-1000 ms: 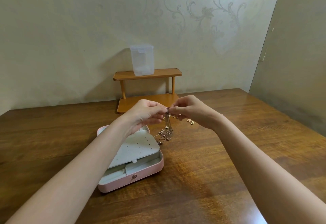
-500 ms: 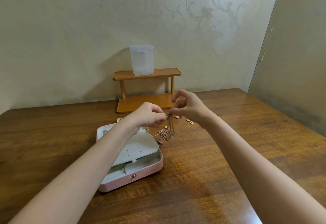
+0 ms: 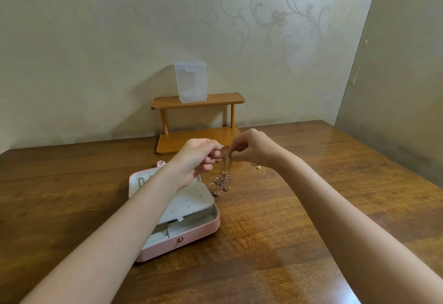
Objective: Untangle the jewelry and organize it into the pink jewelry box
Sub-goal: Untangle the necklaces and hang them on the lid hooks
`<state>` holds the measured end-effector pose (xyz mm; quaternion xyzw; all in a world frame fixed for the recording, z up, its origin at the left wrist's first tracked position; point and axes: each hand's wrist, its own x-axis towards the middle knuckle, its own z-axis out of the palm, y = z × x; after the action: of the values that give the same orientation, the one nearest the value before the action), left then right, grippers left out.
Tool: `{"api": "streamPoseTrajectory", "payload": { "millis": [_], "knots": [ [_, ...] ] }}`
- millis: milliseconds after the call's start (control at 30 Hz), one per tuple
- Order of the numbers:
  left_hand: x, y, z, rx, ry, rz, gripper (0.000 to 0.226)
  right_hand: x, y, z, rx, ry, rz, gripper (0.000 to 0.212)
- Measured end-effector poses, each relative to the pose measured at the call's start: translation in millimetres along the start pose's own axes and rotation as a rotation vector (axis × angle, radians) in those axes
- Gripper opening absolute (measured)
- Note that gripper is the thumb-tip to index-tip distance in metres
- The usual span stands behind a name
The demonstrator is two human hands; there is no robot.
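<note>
Surface: one dark wooden counter (image 3: 287, 208), patterned wallpaper behind.
Shelf: one two-tier wooden shelf (image 3: 199, 102) beyond the hands, bearing one clear plastic container (image 3: 190, 81).
Box: one pink jewelry box (image 3: 191, 234), open, beneath the left forearm.
Hands: left hand (image 3: 199, 157) and right hand (image 3: 251, 146), each pinching the tangled jewelry (image 3: 223, 179) between them; its clump hangs to the counter.
Loose pieces: a few small ones (image 3: 257, 166) under the right wrist.
</note>
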<state>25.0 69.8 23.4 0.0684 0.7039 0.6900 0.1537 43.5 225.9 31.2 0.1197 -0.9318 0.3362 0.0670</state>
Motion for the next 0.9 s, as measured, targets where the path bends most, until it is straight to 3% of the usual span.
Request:
{"api": "streamPoseTrajectory", "payload": {
  "millis": [133, 200, 267, 367, 400, 467, 567, 667, 900],
  "knots": [
    [-3, 2, -7, 0.53, 0.041, 0.16, 0.003, -6, 13, -1, 0.412, 0.028, 0.122, 0.019],
    [-1, -2, -7, 0.579, 0.093, 0.221, 0.004, -7, 14, -1, 0.602, 0.03, 0.157, 0.019],
    [2, -5, -6, 0.409, 0.169, 0.201, 0.006, -7, 13, -2, 0.773, -0.006, 0.186, 0.02],
    [5, 1, -6, -0.129, 0.142, 0.093, 0.009, -9, 15, 0, 0.684, -0.114, 0.203, 0.021],
    [6, 3, -5, -0.212, 0.121, 0.093, 0.01, -9, 16, 1, 0.635, -0.133, 0.211, 0.021],
    [7, 5, -4, -0.041, 0.126, 0.154, 0.013, -9, 18, 3, 0.579, -0.127, 0.244, 0.021],
    [3, 8, 1, 0.524, 0.169, 0.332, 0.017, -7, 20, 3, 0.468, -0.144, 0.275, 0.01],
    [1, 9, 4, 0.452, 0.045, 0.301, 0.022, -5, 19, 3, 0.435, -0.214, 0.239, 0.018],
    [-4, 10, -1, 0.266, -0.166, 0.292, 0.022, -1, 14, 6, 0.671, -0.26, 0.136, 0.02]
  ]
}}
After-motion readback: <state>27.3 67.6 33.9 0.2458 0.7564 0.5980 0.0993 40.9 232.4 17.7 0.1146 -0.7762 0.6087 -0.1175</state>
